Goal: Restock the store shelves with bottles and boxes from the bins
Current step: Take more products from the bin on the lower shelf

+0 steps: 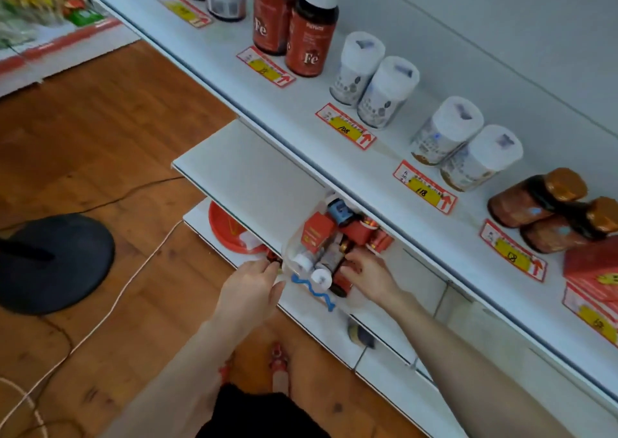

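On lower shelf, close in: L hand (pixel 254 282) pinching rim of clear bin (pixel 312 292), prob. to steady it; R hand (pixel 366 270) dipped inside, fingers curled among bottles and boxes (pixel 319 235), can't tell if gripping anything. Beyond, upper shelf (pixel 217 52) w/ Fe bottles (pixel 309 36), gaps left to fill.

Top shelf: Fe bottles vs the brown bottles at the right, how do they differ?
Caps: the Fe bottles have white caps; the brown bottles have orange-brown ones.
Bodies: the Fe bottles wear red labels marked Fe; the brown bottles are dark amber.
Shape: the Fe bottles look taller and slimmer, the brown bottles squatter.
Shared: each is a pair on the top shelf behind a price tag.
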The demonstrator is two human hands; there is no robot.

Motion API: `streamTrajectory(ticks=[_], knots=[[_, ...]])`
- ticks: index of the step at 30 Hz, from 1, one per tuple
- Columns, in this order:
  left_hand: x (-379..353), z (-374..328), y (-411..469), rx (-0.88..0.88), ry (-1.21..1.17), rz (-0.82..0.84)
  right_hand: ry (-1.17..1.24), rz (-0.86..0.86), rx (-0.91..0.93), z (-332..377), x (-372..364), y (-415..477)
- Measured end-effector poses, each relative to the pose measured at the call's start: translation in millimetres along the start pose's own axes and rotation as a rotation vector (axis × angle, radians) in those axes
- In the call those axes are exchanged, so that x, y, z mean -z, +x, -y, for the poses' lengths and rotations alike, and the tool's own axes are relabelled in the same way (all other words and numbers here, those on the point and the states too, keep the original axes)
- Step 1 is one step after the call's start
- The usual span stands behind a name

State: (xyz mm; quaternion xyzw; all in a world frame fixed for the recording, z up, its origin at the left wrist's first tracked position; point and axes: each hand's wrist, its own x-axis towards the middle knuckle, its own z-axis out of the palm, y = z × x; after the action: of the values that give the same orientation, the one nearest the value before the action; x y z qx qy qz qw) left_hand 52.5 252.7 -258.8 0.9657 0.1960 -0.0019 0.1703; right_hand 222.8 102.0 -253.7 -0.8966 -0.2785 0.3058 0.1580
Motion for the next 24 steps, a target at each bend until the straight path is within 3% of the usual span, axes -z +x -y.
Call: streamTrajectory(ticks=[5,9,18,24], knots=[[-27,26,45,-0.115,0.045,0.094,0.039,-0.049,-0.227,-20,-32,20],[-58,38,79,-0.100,-0.042,0.183,0.045,-0.046,-0.314,-33,-63,49],[-112,50,99,-0.257,-0.060,0.069,0.048,0.066,-0.447,-56,-134,117],[-111,48,112,-0.240,-0.079,0.035,0.121,-0.058,-0.442,-50,-109,97]])
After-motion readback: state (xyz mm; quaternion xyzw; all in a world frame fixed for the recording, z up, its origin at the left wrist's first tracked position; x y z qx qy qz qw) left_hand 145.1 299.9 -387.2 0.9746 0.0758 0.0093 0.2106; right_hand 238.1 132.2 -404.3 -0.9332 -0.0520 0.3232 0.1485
